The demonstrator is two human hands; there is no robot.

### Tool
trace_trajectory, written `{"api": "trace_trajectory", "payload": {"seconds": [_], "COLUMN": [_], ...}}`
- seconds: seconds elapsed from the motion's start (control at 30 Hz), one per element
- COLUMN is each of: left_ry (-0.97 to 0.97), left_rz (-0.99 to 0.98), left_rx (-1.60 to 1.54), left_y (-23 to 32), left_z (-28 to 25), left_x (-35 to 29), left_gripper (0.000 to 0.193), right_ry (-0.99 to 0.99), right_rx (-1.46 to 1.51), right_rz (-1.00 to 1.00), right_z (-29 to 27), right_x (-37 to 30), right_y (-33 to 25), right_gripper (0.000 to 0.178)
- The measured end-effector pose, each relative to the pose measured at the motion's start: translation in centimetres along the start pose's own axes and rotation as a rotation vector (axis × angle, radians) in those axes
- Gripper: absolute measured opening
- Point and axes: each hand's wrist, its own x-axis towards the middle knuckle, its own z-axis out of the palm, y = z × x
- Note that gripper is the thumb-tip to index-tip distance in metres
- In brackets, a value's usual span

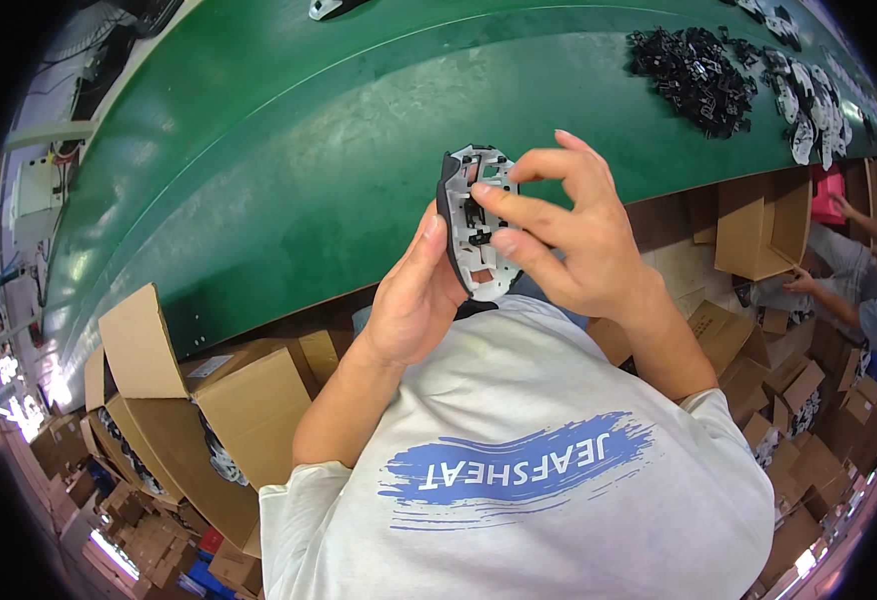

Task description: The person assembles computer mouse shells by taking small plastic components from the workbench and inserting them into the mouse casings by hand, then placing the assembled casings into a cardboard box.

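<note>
My left hand [412, 290] holds a computer-mouse-like plastic shell [485, 284] in front of my chest, near the table's edge. Its hollow, ribbed inside faces up, pale within and black along the left side. A small black plastic part [477, 212] sits in the middle of that hollow. My right hand [584, 225] is closed around the shell's right side. Its index fingertip rests by the black part and the thumb tip lies lower down inside the shell. Whether a small piece is pinched under those fingertips cannot be made out.
The green table [289, 190] carries a heap of small black parts [697, 80] and several white-and-black shells [809, 105] at the far right. Open cardboard boxes [254, 410] stand at the left, and another box [759, 225] at the right. Another person's hand [801, 283] shows beyond it.
</note>
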Motion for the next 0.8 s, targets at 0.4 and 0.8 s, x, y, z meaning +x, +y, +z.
{"api": "trace_trajectory", "payload": {"seconds": [0.4, 0.8], "left_ry": [0.200, 0.456], "left_rz": [0.112, 0.416], "left_rx": [0.305, 0.645], "left_y": [-0.4, -2.3], "left_z": [0.4, -1.4], "left_x": [0.4, 1.9], "left_gripper": [0.053, 0.047], "right_ry": [0.112, 0.002], "right_rx": [0.969, 0.658], "right_rz": [0.520, 0.393], "right_z": [2.6, 5.5], "right_x": [0.2, -0.2], "right_y": [0.3, -0.9], "right_gripper": [0.055, 0.084]}}
